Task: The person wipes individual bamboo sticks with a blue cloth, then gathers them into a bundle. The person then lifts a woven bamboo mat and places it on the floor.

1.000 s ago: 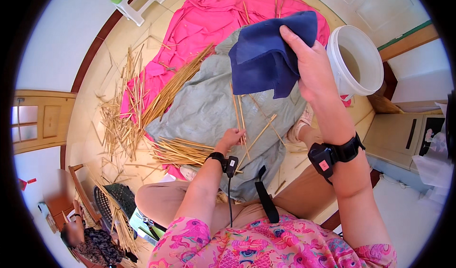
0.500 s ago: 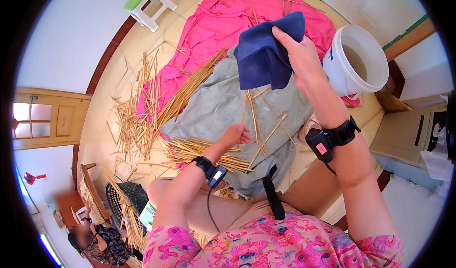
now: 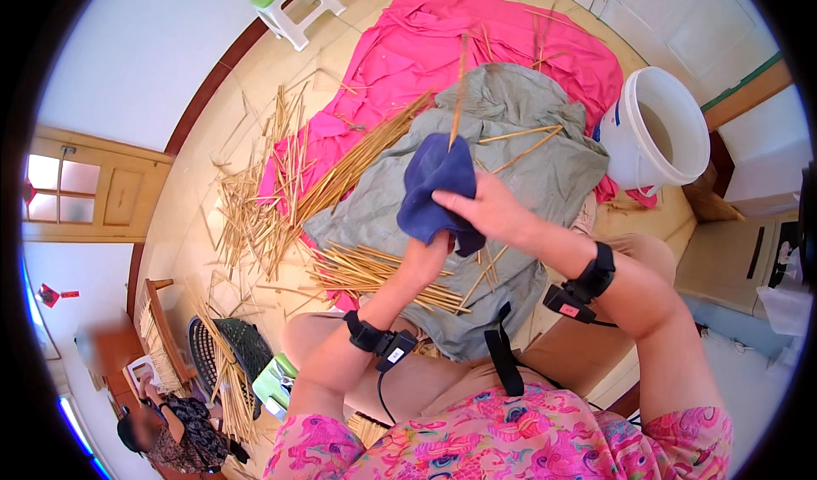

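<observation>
My right hand (image 3: 485, 206) grips a folded navy cloth (image 3: 425, 169), thumb across its front, around a long tan reed stick (image 3: 459, 88) that sticks up from it. Directly below, my left hand (image 3: 425, 257) is closed at the cloth's lower edge; what it holds is hidden by the cloth. Beneath both hands lies a crumpled grey-green sheet (image 3: 519, 97) over a pink sheet (image 3: 528, 29), with a long bundle of reeds (image 3: 357, 161) to the left, a shorter pile (image 3: 366, 271) below, and several loose sticks.
A white bucket (image 3: 621, 140) of cloudy liquid stands at the right, a green-topped stool (image 3: 302, 25) at the back. Scattered straw (image 3: 242, 225) lies on the floor at left. A dark plastic basket (image 3: 208, 357) and a seated person (image 3: 183, 437) are at lower left.
My right hand has lowered the navy cloth down and left onto an upright reed. My left hand, earlier visible among the loose reeds, is now partly covered by the cloth.
</observation>
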The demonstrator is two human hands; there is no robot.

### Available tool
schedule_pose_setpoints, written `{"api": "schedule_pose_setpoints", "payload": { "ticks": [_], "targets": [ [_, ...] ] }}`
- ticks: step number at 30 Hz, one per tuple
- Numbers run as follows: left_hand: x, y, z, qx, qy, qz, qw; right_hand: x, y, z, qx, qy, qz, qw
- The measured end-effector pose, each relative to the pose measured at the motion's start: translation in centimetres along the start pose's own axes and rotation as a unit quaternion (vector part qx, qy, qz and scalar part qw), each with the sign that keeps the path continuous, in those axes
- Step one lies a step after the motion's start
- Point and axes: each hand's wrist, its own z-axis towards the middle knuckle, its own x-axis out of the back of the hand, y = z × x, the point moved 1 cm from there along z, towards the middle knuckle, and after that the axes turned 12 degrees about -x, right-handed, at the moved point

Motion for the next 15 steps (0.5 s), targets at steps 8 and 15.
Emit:
{"api": "schedule_pose_setpoints", "payload": {
  "ticks": [8, 15],
  "targets": [
    [0.2, -0.4, -0.8, -0.113, 0.016, 0.204, 0.972, -1.1, 0.8, 1.0, 0.078, 0.115, -0.046, 0.989],
    [0.1, -0.1, -1.2, -0.069, -0.045, 0.2, 0.976, 2.1, -2.5, 3.7, 0.045, 0.24, 0.044, 0.969]
  ]
}}
